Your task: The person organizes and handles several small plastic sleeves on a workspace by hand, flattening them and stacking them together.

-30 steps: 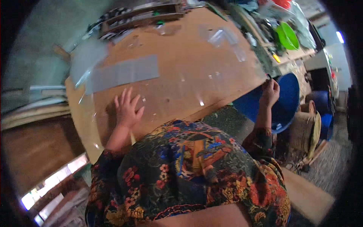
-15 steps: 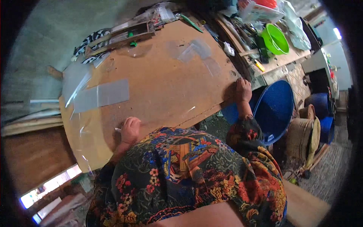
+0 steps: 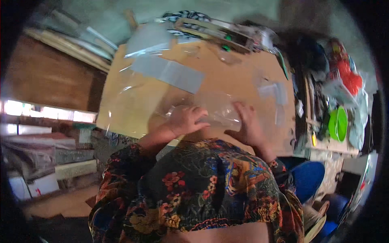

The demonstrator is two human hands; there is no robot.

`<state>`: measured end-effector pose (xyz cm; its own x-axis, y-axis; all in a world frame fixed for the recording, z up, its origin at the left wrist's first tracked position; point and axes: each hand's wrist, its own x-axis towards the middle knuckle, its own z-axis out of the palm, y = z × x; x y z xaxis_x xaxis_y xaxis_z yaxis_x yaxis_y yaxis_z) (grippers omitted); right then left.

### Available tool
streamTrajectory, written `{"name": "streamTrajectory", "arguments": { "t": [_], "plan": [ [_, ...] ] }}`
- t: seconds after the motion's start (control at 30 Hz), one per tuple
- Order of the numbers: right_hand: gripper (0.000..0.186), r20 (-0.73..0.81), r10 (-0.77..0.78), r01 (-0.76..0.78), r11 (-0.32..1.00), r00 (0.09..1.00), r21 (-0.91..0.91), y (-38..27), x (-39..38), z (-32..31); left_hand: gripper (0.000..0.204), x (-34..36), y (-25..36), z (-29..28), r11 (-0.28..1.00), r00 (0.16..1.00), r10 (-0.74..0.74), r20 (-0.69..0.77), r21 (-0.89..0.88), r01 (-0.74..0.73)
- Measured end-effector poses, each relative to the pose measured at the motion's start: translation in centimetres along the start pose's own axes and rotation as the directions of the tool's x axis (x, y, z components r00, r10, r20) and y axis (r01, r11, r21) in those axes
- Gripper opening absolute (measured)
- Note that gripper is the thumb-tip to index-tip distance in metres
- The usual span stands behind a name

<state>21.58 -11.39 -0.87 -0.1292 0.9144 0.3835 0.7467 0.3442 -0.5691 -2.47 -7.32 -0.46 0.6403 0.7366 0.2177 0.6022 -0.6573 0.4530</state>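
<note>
A tan wooden board (image 3: 271, 139) lies in front of my body as a work surface. Crinkled clear plastic film (image 3: 223, 112) covers part of it and catches the light. My left hand (image 3: 187, 120) is over the film at the near side, its fingers loosely bent and spread. Opposite it, my right hand (image 3: 250, 126) has thumb and fingers wide apart, next to the same film. Nothing shows in either hand. Beyond my left hand, a pale grey translucent strip (image 3: 182, 77) lies at a slant. Smaller translucent pieces (image 3: 275, 92) are at the board's right part.
A narrow wooden tray (image 3: 212, 31) with odds and ends stands along the far edge, beside zebra-patterned cloth (image 3: 188, 16). To the right are a lime-green bucket (image 3: 338, 124) on a side bench and a large blue tub (image 3: 310, 178) below. Stacked planks (image 3: 73, 46) lie at far left.
My right hand has left the board's right corner and come inward, facing my left hand. Both hands are now opened over the film. The whole view has turned toward the left.
</note>
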Motion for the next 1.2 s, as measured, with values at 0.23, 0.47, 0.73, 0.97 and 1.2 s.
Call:
{"name": "streamTrajectory", "arguments": {
  "t": [0.23,0.47,0.73,0.97,1.2],
  "plan": [
    [0.018,0.784,-0.159,0.188,0.981,0.600,0.054,-7.1,10.6,5.5,0.022,-6.9,-6.1,-12.7,0.919,0.912,-0.337,0.235,-0.127,0.372],
    [0.012,0.309,-0.411,0.460,0.882,0.858,-0.105,-13.8,24.5,23.0,0.010,-13.9,-18.0,-22.6,0.710,0.893,-0.317,-0.319,0.544,0.447],
    [0.016,-0.181,-0.643,0.666,0.734,0.744,0.132,-17.2,28.1,29.6,0.014,-20.2,-21.3,-21.2,0.723,0.767,-0.209,-0.607,0.432,0.539],
    [0.039,0.237,-0.161,0.238,0.908,0.958,-0.345,-11.8,21.9,31.1,0.037,-18.7,-22.9,-11.5,0.527,0.528,-0.849,0.025,0.107,0.843],
    [0.036,0.556,0.171,0.149,0.863,0.813,-0.483,-6.3,18.0,28.2,0.062,-17.5,-22.4,-10.4,0.742,0.741,-0.663,0.108,0.223,0.632]
  ]
}}
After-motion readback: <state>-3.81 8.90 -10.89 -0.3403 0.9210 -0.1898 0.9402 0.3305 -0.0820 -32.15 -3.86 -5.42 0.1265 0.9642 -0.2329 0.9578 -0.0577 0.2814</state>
